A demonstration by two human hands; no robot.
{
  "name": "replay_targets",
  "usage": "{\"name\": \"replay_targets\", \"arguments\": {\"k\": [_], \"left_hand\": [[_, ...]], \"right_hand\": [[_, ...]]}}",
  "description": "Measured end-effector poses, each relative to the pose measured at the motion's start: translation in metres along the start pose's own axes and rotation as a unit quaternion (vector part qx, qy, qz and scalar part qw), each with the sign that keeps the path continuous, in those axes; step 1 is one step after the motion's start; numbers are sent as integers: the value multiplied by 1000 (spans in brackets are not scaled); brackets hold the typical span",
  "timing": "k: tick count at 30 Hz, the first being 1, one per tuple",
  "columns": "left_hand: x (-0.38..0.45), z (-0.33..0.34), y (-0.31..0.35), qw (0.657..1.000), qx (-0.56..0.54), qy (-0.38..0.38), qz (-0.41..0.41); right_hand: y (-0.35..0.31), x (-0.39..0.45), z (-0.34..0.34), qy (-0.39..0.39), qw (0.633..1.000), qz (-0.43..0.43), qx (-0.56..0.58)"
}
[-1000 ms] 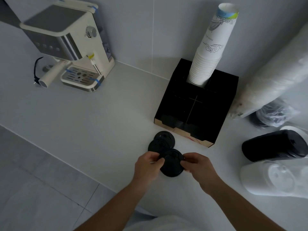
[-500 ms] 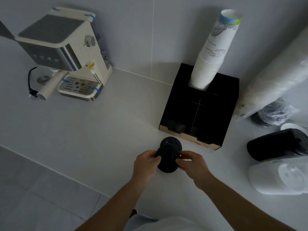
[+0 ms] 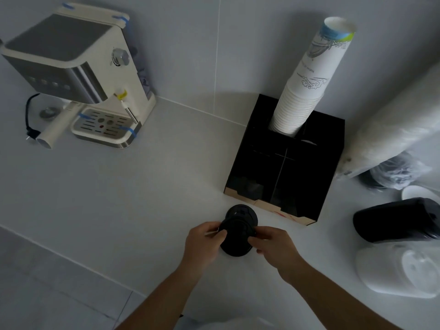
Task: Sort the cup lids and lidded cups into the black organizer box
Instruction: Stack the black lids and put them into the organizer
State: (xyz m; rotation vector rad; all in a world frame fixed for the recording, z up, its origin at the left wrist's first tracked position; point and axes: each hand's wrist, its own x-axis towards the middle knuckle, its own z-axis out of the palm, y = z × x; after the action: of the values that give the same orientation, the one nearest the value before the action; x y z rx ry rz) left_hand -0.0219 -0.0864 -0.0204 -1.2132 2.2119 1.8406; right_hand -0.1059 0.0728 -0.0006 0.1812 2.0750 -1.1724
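Both hands hold a small stack of black cup lids [image 3: 236, 236] just above the white counter, in front of the black organizer box [image 3: 285, 163]. My left hand [image 3: 204, 244] pinches the stack's left edge and my right hand [image 3: 273, 244] its right edge. One more black lid [image 3: 241, 210] peeks out behind the stack, toward the box. A tall stack of white paper cups [image 3: 307, 86] stands in the box's back compartment. Its front compartments look dark; their contents are hard to tell.
A cream espresso machine [image 3: 78, 75] stands at the back left. On the right lie a sleeve of black lids [image 3: 400, 220], a sleeve of white lids [image 3: 402, 270], a long wrapped cup stack [image 3: 395, 129] and crumpled plastic [image 3: 392, 175]. The counter edge runs along the lower left.
The three lids that lay spread on the counter have been gathered between my hands into an overlapping stack. The view has shifted slightly.
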Motion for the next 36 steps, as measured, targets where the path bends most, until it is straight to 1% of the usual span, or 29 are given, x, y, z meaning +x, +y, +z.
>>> {"name": "replay_targets", "arguments": {"k": [4, 8, 13, 16, 20, 29, 33, 36], "left_hand": [[5, 3, 3, 1000, 0, -5, 2], [12, 8, 11, 1000, -17, -18, -5], [24, 16, 22, 1000, -5, -21, 3], [32, 21, 27, 999, 36, -27, 9], [39, 25, 26, 995, 90, -46, 12], [51, 27, 22, 989, 132, -58, -11], [55, 27, 21, 984, 169, -59, -1], [57, 26, 21, 977, 202, -68, 4]], "right_hand": [[-2, 2, -7, -2, 1000, -7, 23], [-7, 9, -9, 10, 999, -8, 43], [-16, 24, -12, 30, 998, -7, 47], [-20, 32, -13, 35, 998, -7, 48], [-20, 40, -10, 38, 999, -3, 16], [-19, 45, -6, 44, 999, -9, -28], [-18, 47, -6, 32, 998, -19, -52], [-15, 47, -4, 40, 998, -11, -40]]}}
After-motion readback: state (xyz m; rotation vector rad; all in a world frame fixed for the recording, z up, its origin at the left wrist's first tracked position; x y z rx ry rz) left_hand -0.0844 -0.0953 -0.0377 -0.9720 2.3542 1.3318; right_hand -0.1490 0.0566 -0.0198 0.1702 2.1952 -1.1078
